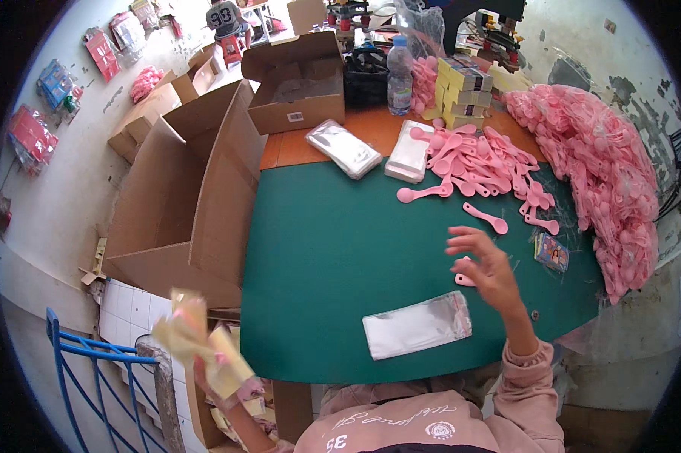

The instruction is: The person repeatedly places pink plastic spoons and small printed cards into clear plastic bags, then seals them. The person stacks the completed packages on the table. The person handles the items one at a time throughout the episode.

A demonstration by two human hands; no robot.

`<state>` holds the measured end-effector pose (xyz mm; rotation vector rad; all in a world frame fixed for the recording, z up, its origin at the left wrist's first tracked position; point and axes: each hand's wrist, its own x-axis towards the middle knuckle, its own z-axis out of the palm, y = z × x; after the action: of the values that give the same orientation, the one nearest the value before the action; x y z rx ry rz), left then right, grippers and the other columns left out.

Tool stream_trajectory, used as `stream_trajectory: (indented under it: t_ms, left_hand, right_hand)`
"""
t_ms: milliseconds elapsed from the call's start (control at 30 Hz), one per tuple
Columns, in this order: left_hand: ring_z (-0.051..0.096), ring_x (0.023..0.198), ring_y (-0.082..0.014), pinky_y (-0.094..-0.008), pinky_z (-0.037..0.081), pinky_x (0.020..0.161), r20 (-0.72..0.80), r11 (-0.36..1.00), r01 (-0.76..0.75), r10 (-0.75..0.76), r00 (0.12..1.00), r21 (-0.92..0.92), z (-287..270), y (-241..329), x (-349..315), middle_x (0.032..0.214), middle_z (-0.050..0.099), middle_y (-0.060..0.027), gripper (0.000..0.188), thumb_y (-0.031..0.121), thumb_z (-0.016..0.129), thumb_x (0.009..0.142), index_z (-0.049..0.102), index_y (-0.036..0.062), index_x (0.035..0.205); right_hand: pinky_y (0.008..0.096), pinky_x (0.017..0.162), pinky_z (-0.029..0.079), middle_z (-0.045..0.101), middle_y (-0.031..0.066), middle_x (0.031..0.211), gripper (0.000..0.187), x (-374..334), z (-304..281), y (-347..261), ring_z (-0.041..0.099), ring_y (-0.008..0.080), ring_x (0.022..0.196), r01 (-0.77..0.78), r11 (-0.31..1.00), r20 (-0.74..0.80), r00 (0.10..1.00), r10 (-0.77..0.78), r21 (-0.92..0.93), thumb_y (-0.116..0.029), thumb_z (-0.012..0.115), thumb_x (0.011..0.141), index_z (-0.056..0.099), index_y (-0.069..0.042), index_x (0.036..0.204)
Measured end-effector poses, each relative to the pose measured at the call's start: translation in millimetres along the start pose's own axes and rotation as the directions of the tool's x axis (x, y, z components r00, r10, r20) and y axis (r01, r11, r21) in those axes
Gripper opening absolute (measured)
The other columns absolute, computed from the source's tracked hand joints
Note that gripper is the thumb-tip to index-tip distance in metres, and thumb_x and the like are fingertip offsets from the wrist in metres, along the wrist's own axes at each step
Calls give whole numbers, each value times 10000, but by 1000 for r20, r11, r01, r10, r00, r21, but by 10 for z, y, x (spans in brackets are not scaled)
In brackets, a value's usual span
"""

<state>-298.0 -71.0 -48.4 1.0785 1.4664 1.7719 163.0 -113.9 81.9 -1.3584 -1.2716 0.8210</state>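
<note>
At the lower left, beyond the table's edge, my left hand point(206, 371) is closed on several pale yellow packets point(231, 364) with pink bits showing. They are smeared by motion. Below it, a carton holds similar packets point(259, 408). Over the right of the green table mat point(310, 257), my right hand point(491, 275) is raised with fingers apart, holding nothing. A pink spoon point(463, 279) lies partly hidden behind its fingers. Nearer me is a stack of clear plastic bags point(416, 326). Another pink spoon point(485, 218) lies farther off, left of a small stack of printed cards point(552, 252).
Loose pink spoons point(469, 162) are piled at the back, beside two bag stacks point(344, 149). Bagged spoons point(605, 174) bank up along the right. A water bottle point(400, 75) and yellow card bundles point(461, 94) stand behind. Large cartons point(171, 174) and a blue rail point(91, 347) are left.
</note>
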Motion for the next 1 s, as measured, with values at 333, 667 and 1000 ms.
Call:
stream_trajectory:
  t_ms: [333, 667, 1000]
  left_hand:
    - [589, 769, -316, -467, 484, 616, -124, 732, 594, -659, 742, -335, -1642, -1811, 577, 893, 601, -141, 448, 407, 552, 801, 535, 67, 1092]
    - [555, 926, -317, -409, 441, 811, -655, 227, 673, -160, 738, 704, -1033, -1801, 328, 1063, 554, -179, 456, 262, 590, 791, 487, -13, 1141]
    - [556, 831, -162, -288, 472, 693, 643, 736, -614, 328, 692, 286, 1939, 1080, 277, 914, 573, -72, 129, 151, 632, 780, 611, 58, 867]
  right_hand:
    - [246, 704, 467, 493, 101, 1121, 254, -347, -388, 25, 528, 140, 882, 15, 990, -252, 968, 21, 141, -122, 568, 825, 539, 12, 1038]
    - [249, 688, 447, 542, 76, 1031, 227, -372, -608, 91, 545, 146, 857, -193, 933, -247, 962, 119, -303, -100, 579, 795, 562, -10, 1003]
    - [399, 695, 444, 572, 174, 864, 238, 90, -599, 730, 564, 337, 789, -223, 624, -26, 951, 308, -749, -152, 576, 777, 588, -20, 974]
